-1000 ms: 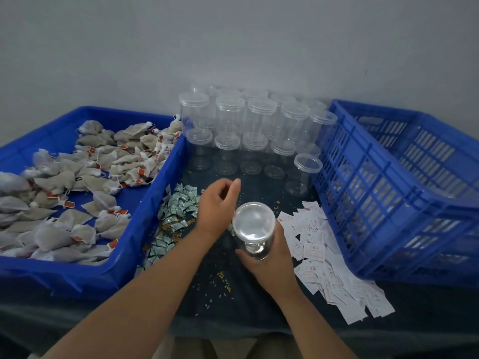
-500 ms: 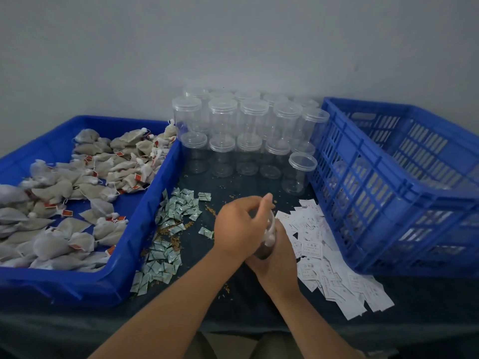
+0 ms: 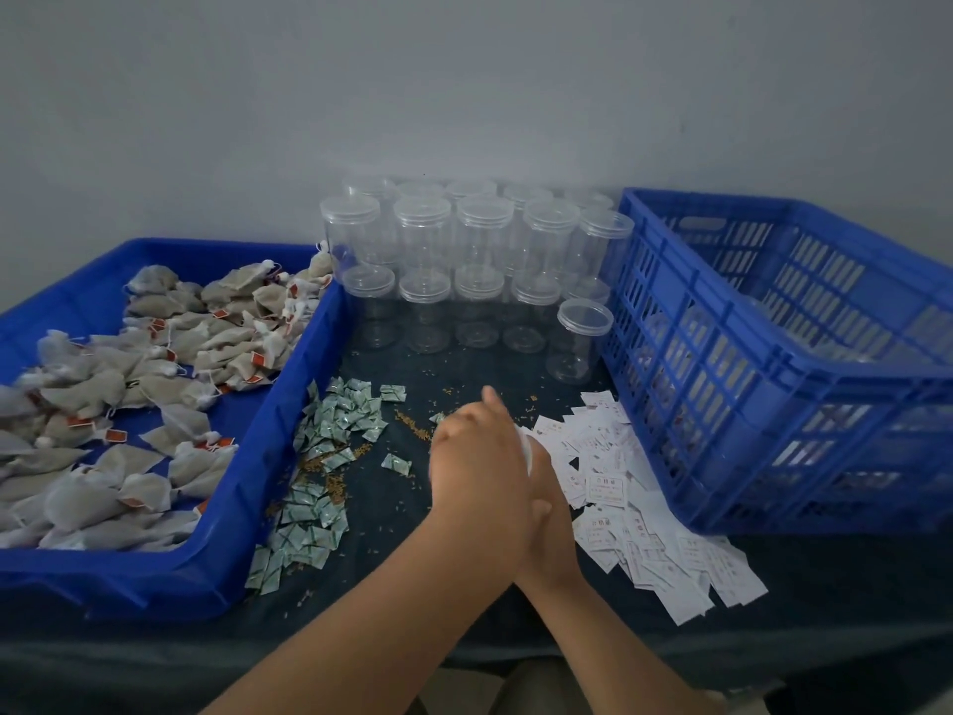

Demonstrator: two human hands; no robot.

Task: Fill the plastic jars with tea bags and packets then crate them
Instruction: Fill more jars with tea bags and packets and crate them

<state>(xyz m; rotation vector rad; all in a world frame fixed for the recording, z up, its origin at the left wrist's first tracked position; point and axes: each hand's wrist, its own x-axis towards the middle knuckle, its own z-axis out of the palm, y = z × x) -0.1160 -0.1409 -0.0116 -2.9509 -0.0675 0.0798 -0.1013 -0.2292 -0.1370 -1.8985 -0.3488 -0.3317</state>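
Observation:
My left hand [image 3: 479, 456] lies over the top of a clear plastic jar [image 3: 525, 448] and grips its lid, hiding almost all of it. My right hand [image 3: 551, 513] holds the jar's body from below and behind, mostly covered by the left hand. Only a thin pale sliver of the jar shows between the hands. Grey tea bags [image 3: 103, 405] with red tags fill the blue tray [image 3: 268, 441] at the left. Small green packets [image 3: 330, 436] lie scattered left of my hands, white paper packets [image 3: 624, 498] to the right.
Several empty lidded jars [image 3: 479, 281] stand in rows against the wall; one jar [image 3: 580, 338] stands apart beside the blue slatted crate [image 3: 773, 384] at the right. Loose tea grains are strewn on the dark cloth. The table's front edge is near my forearms.
My left hand moved from beside the jar onto its lid and now covers it. The jar, plainly seen a second ago, is hidden between both hands.

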